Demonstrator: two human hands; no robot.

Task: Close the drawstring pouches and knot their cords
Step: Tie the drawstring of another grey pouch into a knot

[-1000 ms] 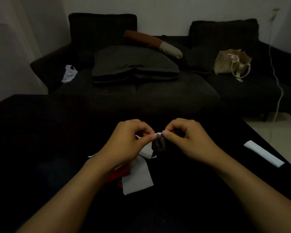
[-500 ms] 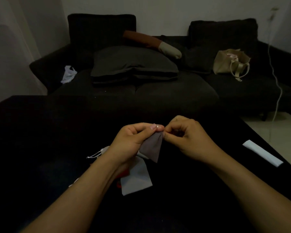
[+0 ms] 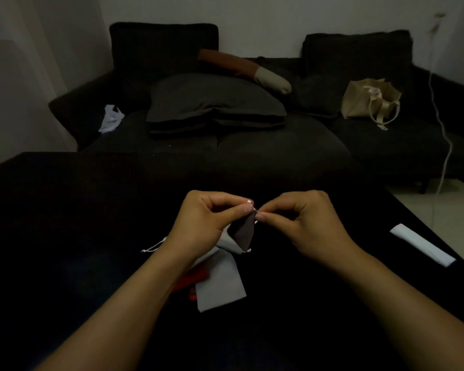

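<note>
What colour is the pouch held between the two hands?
Dark grey-brown pouch, seen in the head view.

At the centre, the small dark grey-brown fabric drawstring pouch (image 3: 244,232) has a thin white cord (image 3: 254,209) at its top. Below it, toward 6 o'clock, lies a plain pale grey flat fabric pouch (image 3: 220,285), with a bright red fabric piece (image 3: 196,277) at its 9 o'clock edge. A white folded paper strip (image 3: 422,245) lies at 3 o'clock on the black table surface (image 3: 65,236). At 12 o'clock stands a charcoal upholstered sofa (image 3: 252,145) bearing a beige canvas tote bag (image 3: 370,100) and a rust-brown and cream bolster cushion (image 3: 244,70).
</note>
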